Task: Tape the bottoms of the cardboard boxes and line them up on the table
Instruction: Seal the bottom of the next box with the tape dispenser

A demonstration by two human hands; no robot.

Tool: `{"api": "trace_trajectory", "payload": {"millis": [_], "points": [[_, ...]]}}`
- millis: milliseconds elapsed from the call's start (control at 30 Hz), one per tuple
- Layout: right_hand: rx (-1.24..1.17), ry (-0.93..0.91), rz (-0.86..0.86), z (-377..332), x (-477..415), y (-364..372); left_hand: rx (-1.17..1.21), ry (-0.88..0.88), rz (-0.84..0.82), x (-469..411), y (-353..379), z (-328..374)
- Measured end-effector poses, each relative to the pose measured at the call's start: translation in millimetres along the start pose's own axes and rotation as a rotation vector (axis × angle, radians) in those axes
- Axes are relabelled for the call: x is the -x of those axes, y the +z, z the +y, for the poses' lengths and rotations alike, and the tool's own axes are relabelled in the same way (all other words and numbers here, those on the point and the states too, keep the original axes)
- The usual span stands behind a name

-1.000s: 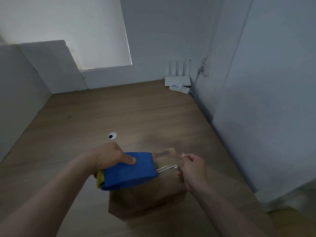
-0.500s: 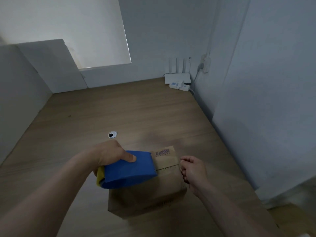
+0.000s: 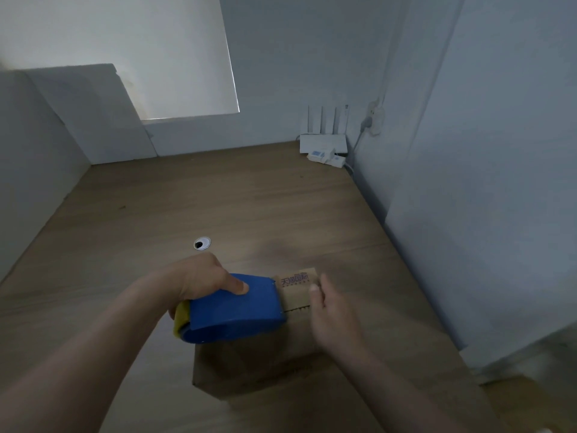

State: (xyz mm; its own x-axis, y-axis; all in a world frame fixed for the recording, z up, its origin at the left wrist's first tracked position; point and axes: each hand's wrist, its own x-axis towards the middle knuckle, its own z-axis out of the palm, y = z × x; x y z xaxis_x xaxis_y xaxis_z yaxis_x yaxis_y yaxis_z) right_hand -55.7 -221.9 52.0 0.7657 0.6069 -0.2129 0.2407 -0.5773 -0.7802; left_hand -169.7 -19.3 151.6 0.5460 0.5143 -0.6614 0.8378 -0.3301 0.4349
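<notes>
We have a single wide-angle view, worn on the head, looking forward and down over the worktop (image 3: pixel 249 198) toward the far wall (image 3: pixel 312 57) at 12 o'clock. The left hand (image 3: pixel 199 276) and right hand (image 3: pixel 334 317) sit close beneath it, near 6 o'clock, with a side wall (image 3: pixel 499 182) at 3 o'clock.

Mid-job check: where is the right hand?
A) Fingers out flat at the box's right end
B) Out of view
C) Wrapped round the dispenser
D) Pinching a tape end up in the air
A: the right hand lies with its fingers out straight at the right end of the box, just past the front of the dispenser, which the left hand holds.
</notes>
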Motion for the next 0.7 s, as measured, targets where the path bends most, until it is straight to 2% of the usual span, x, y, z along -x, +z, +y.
{"api": "trace_trajectory", "payload": {"millis": [167,267,367,567,700], "points": [[0.203,0.05,-0.034,1.7,-7.4,7.2,0.009,0.028,0.0,0.7,-2.8,-5.6],[0.223,0.049,-0.053,6.5,-10.7,4.9,0.08,0.074,-0.023,6.9,-10.6,-22.9],[0.228,0.023,-0.014,10.9,-12.8,7.7,0.152,0.106,-0.035,19.7,-21.5,-62.3],[0.199,0.03,-0.018,18.0,-19.9,8.1,0.229,0.013,0.003,51.8,-44.3,-175.0],[0.216,0.037,-0.03,14.1,-25.3,13.5,0.259,0.009,0.016,47.6,-41.3,-194.9]]}}
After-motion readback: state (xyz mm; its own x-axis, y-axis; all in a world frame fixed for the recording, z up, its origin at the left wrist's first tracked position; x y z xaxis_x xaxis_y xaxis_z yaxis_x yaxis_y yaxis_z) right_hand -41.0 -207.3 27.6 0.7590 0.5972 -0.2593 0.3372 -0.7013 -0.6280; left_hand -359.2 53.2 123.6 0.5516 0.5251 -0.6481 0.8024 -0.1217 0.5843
